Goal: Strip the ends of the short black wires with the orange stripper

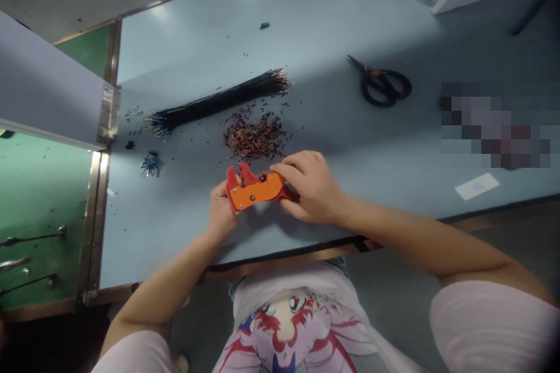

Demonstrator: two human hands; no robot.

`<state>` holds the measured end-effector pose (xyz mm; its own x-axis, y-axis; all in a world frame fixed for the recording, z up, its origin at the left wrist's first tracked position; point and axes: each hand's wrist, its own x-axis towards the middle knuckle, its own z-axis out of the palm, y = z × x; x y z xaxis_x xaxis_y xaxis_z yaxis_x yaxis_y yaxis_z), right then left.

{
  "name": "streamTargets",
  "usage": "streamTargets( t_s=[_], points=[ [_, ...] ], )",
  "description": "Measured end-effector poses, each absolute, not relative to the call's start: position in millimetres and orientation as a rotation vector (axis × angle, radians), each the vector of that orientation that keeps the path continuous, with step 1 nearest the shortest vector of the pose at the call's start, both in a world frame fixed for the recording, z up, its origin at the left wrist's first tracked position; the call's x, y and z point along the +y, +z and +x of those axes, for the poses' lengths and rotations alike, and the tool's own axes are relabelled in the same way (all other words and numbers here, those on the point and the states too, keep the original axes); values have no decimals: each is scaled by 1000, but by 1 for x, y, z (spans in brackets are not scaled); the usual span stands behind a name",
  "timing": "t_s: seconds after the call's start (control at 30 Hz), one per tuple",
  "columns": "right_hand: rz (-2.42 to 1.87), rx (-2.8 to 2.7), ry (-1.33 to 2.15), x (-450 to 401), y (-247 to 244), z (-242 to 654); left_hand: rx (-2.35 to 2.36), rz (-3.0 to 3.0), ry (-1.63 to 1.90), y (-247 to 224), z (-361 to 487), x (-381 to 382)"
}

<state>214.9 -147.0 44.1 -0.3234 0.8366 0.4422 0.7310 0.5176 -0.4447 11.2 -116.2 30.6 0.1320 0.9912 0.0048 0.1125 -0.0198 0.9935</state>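
Observation:
An orange and red wire stripper (258,189) is held above the front part of the table, its jaws toward the left. My right hand (312,186) is wrapped round its handles. At the jaw end is my left hand (223,210), closed, with its fingertips partly hidden behind the tool; what they pinch cannot be made out. Just beyond the tool lies a heap of short copper-and-black wire offcuts (254,135). Behind that heap rests a long bundle of black wires (223,97), with bare copper ends at the right and blue-sleeved terminals at the left.
A small pile of blue terminals (151,164) lies at the left. Black-handled scissors (380,83) lie right of the bundle. A white label (476,186) is near the right front edge. A pale panel (48,81) stands at the left, and a dark scrap (265,25) lies farther back.

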Motion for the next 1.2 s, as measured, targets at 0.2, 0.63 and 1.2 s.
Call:
streamTargets(
  t_s=[0.2, 0.63, 1.2],
  points=[
    [-1264, -2135, 107, -146, 47, 215, 1149, 1406, 1069, 32, 10, -117],
    [-1194, -2192, 45, -142, 40, 217, 1146, 1424, 1040, 40, 13, -118],
    [-1228, -2236, 50, -141, 42, 218, 1111, 1491, 1047, 35, 13, -120]
  ],
)
